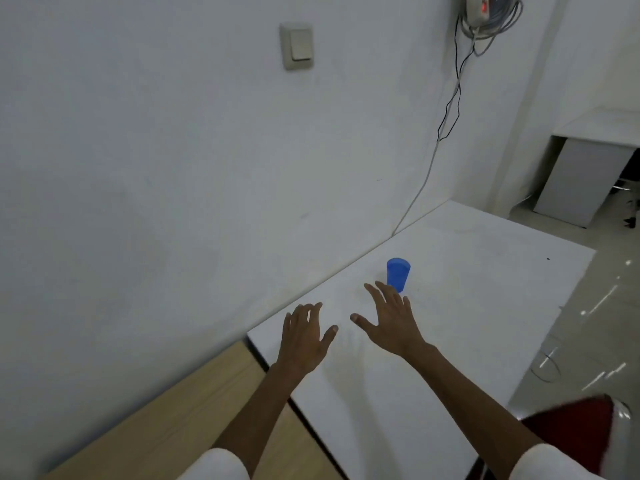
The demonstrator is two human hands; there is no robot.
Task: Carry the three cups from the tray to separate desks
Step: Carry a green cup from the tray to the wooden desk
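A blue cup [398, 273] stands upside down on a white desk [485, 306] near the wall. My right hand [389, 318] hovers just in front of the cup, fingers spread, holding nothing and apart from it. My left hand [303, 336] is beside it to the left, also spread and empty, over the desk's near left corner. No tray and no other cups are in view.
A wooden desk [194, 403] adjoins the white one on the left. The white wall runs along the back, with a light switch [298, 46] and hanging cables [450, 109]. Another white desk [599, 129] stands at the far right. A red chair seat [571, 431] is at the lower right.
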